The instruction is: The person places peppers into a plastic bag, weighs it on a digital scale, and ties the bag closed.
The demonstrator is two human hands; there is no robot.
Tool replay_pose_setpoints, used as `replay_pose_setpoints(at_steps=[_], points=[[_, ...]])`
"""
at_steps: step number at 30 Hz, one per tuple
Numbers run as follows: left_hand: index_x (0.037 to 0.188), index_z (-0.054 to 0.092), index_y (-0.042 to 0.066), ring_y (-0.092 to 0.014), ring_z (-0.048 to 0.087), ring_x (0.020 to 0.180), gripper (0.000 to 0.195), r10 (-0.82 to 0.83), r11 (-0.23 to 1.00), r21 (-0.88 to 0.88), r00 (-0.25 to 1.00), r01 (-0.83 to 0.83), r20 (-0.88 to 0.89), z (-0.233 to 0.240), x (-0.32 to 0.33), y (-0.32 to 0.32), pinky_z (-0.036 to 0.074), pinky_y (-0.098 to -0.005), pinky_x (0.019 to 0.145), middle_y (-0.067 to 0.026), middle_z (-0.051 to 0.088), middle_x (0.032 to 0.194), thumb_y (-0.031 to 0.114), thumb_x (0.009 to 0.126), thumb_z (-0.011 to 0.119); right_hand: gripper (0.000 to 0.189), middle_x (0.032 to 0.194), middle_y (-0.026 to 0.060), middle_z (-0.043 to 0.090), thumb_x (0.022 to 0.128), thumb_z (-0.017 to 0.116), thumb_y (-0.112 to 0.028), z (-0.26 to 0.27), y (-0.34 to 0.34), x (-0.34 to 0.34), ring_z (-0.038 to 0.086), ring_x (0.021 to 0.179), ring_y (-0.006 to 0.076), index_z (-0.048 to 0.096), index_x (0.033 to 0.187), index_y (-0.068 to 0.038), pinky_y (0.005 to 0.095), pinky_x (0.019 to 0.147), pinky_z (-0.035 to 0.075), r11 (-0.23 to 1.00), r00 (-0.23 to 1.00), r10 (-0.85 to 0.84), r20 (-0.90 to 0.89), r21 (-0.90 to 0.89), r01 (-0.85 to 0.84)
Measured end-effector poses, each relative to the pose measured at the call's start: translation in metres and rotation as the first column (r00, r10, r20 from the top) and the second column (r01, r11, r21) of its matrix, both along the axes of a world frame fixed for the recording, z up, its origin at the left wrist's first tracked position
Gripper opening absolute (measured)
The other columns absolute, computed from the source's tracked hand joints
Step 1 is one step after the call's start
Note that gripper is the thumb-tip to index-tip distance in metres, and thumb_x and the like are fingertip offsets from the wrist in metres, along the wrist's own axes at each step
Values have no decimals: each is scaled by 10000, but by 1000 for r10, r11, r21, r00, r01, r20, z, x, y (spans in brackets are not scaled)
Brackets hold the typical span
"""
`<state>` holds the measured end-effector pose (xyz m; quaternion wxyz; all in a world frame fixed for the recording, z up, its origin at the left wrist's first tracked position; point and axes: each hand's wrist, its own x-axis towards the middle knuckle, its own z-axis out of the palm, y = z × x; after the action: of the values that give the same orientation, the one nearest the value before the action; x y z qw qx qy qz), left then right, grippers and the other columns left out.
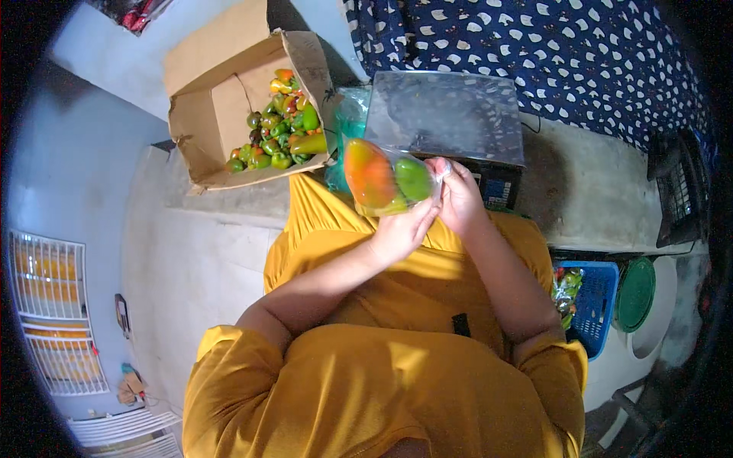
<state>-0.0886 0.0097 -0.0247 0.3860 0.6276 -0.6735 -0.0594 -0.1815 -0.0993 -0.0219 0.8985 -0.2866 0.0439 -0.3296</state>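
A clear plastic bag (385, 197) with bell peppers in it hangs before my lap, slightly blurred. Inside are a large orange-red pepper (366, 174) and a green pepper (412, 179). My right hand (460, 194) pinches the gathered end of the bag. From below, my left hand (404, 229) grips the bag near that same end, close to my right fingers. Just beyond the bag is a weighing scale with a flat metal platform (444, 114); its keypad (497, 192) is partly hidden behind my right hand.
An open cardboard box (194, 129) holds many small peppers (280, 137) at the back left. Teal-green plastic (352, 109) lies between box and scale. At right, a blue plastic crate (598, 309) holds bagged peppers (567, 292), beside a green lid (635, 295). A patterned curtain (544, 51) hangs behind.
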Motion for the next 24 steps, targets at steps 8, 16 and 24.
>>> replay_pose_setpoints(at_steps=[8,16,24], points=[[884,587,191,-200,462,1021,233,82,987,-159,860,-1,504,3,62,-18,204,-488,955,16,524,1014,291,675,607,206,1208,148,545,848,596,-168,18,1,-8,510,1114,239,663,904,19,334,948,384,918,972,218,-87,-319,-235],[827,567,147,-185,526,806,107,-136,980,-58,847,193,514,63,90,-23,299,-451,874,7,565,792,140,739,627,186,1356,141,409,845,601,-147,17,-7,-4,340,1272,220,676,909,11,337,1027,283,831,969,245,-37,-506,-230],[757,535,74,-147,477,608,279,-16,854,492,952,172,-304,83,62,-4,372,-272,632,-25,491,626,271,930,441,210,931,64,638,847,611,-177,1,-8,5,580,800,120,680,905,12,242,732,442,878,815,-335,-472,-471,88]])
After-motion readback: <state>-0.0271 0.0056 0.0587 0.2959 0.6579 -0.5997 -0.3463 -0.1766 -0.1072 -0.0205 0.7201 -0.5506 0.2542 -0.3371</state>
